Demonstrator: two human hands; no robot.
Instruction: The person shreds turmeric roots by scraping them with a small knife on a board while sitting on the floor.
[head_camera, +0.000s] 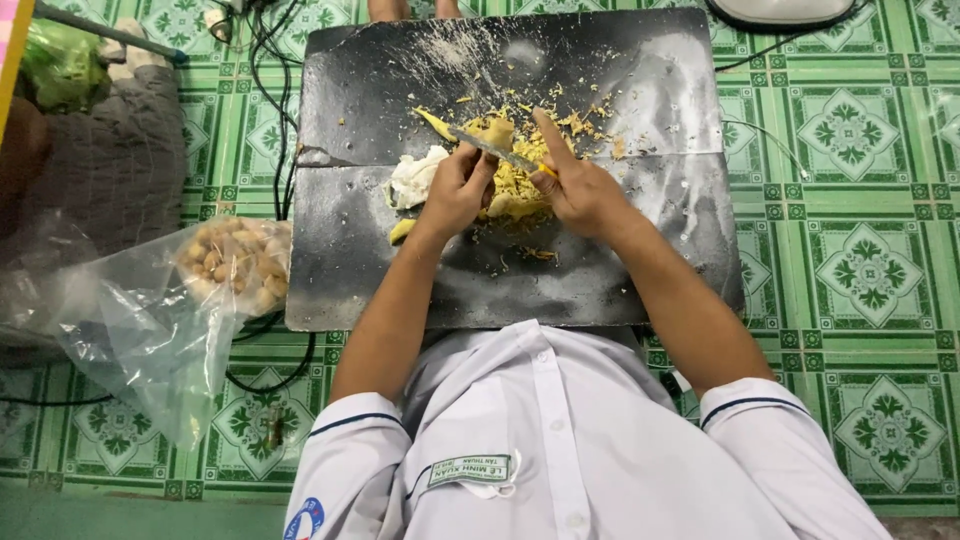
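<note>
Left hand (455, 190) grips a yellow root piece (497, 133) over a black sheet (380, 270) on the floor. Right hand (578, 190) is closed on a knife (495, 153), index finger out along the top. Blade runs left-right, tip twd left hand, resting across the root. Peel pile (520, 185) betw both hands. Bag (235, 265) of more roots lies left.

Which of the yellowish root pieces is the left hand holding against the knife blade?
The upright beige chunk above the left hand; other pieces lie loose on the black board.
</note>
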